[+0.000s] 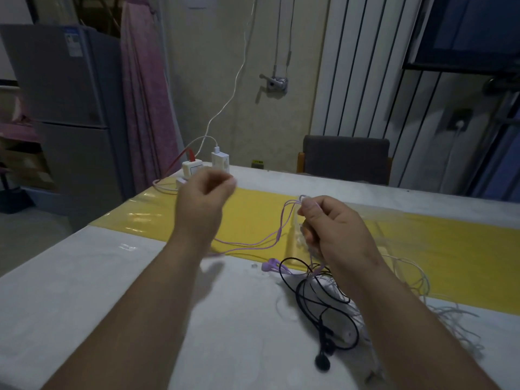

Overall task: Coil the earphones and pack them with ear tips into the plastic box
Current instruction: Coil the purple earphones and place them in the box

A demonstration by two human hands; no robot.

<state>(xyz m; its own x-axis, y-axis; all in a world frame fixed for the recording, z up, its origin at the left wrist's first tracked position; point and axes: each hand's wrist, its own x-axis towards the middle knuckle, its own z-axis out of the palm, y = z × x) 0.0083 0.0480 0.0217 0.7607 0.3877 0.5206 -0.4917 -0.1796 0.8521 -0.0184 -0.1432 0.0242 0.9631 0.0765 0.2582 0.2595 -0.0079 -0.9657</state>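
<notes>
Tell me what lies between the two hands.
Head view: purple earphone cable strands hang from the right hand, sagging over the yellow strip toward the left forearm.

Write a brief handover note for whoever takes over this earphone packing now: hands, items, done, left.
Left hand: raised, fingers curled, blurred; grip unclear.
Right hand: pinches loops of the purple earphone cable, with clear plastic against its palm.
Purple earbuds lie on the table, beside black earphones.
Done: first loops. Left: finish coiling, box it with ear tips.
</notes>
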